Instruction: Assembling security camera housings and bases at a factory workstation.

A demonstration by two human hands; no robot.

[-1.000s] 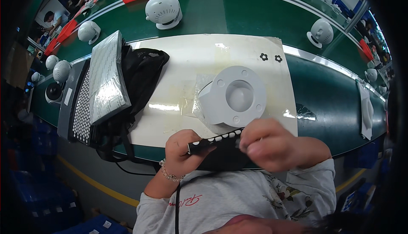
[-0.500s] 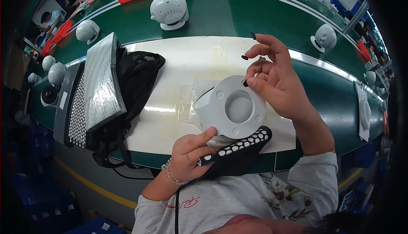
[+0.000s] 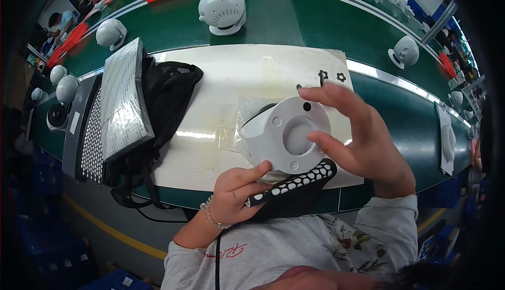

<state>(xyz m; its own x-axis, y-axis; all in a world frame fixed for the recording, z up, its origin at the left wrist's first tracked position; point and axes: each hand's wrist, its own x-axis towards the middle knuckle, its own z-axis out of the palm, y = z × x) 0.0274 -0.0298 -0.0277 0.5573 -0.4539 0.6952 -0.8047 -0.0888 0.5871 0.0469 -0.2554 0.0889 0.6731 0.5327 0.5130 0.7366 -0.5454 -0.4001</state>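
At the far left of the worktop, a dark perforated tray stands against a flat silvery pack, which leans on a black mesh bag. Right of these, on the pale mat, a clear plastic wrapper lies under a white round device housing, which sits tilted with its circular recess facing up. Below it, the left hand is closed around one end of a black strip studded with white dots, the forefinger stretched along the strip's top and touching the lower edge of the housing. To the right, the right hand hovers over the housing with its fingers spread apart, gripping nothing, its fingertips at the housing's right rim. Two small black flower-shaped pieces lie just beyond those fingers. On the green belt behind, white rounded camera units stand apart, one at the centre and another toward the right.
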